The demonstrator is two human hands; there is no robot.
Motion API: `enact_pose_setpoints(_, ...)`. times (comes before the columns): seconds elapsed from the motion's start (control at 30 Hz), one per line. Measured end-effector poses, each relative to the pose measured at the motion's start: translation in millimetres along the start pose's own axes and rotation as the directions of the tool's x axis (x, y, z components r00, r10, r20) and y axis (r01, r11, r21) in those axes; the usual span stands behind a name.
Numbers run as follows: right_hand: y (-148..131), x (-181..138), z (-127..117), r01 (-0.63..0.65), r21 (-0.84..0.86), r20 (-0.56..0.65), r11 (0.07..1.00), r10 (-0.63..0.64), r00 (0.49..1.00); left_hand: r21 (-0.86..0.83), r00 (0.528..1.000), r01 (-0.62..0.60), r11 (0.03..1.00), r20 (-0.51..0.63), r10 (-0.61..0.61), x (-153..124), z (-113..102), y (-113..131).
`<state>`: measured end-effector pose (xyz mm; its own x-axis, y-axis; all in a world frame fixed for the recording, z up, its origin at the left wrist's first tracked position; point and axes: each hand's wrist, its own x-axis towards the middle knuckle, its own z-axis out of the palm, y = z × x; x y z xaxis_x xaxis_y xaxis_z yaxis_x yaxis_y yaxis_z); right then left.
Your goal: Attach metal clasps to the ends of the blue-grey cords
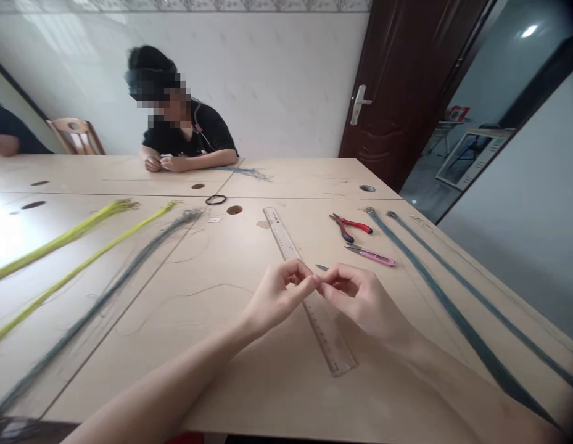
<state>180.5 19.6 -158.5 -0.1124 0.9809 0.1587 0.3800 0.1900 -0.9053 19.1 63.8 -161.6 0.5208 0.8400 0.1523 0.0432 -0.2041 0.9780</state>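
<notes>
My left hand (286,287) and my right hand (355,296) meet above a clear plastic ruler (330,339), fingertips pinched together and touching. Whatever lies between the fingertips is too small to make out. A thin strand (212,288) runs across the table and disappears near my left wrist. Just beyond the right fingers shows a pointed metal tip (321,267); the rest of it is hidden behind that hand. Pink-handled thread snips (372,254) lie past my right hand, beside red and black pliers (351,227).
Yellow strand bundles (73,237) and a grey-blue bundle (105,296) stretch along the left. Two teal bundles (434,290) lie on the right. A black ring (216,200) rests near a table hole (234,210). A person (189,135) sits across the table (267,394).
</notes>
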Motion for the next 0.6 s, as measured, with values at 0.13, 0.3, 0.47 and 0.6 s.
enact_pose_setpoints(0.13, 5, 0, 6, 0.056, -0.139, -0.117, 0.989, -0.072, 0.990, 0.084, 0.998, 0.038, 0.996, -0.051, -0.034, -1, 1, -3)
enact_pose_setpoints(0.3, 12, 0, 9, 0.139, -0.323, -0.137, 0.936, -0.191, 0.972, 0.126, 0.995, 0.089, 0.988, -0.056, -0.083, -1, 2, -4)
enact_pose_setpoints(0.47, 14, -1, 6, 0.241, -0.420, -0.080, 0.875, -0.301, 0.950, 0.123, 0.993, 0.113, 0.986, -0.051, -0.108, -1, 3, -6)
enact_pose_setpoints(0.6, 16, 0, 7, 0.403, -0.534, -0.036, 0.743, -0.496, 0.867, 0.134, 0.991, 0.126, 0.983, -0.060, -0.119, 0, 5, -7)
